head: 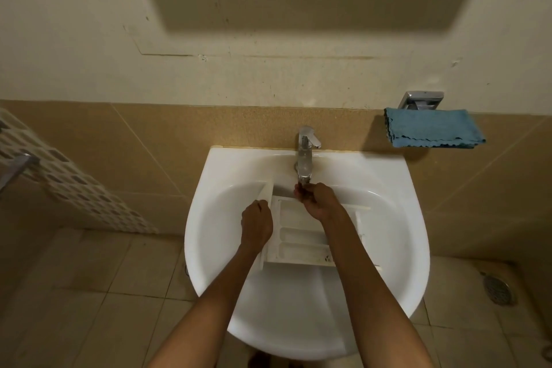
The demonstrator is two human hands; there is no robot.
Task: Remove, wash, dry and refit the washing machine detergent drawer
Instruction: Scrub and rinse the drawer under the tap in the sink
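Forearms (pixel 221 293) reach over a glossy white sink (pixel 397 218); a compartmented white plastic drawer (pixel 298 236) lies in its bowl. Left grip (pixel 257 224) curls round the drawer's front panel; right grip (pixel 316 200), fingers curled, at its far rim under chrome tap (pixel 304 155), hold unclear

This is a home bathroom: a white washbasin (pixel 388 263) with a chrome tap (pixel 305 158) on a tiled wall, a blue towel (pixel 433 128), a floor drain (pixel 497 290).

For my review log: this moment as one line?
wash | drawer in sink | left hand grips front | right hand holds far edge under tap
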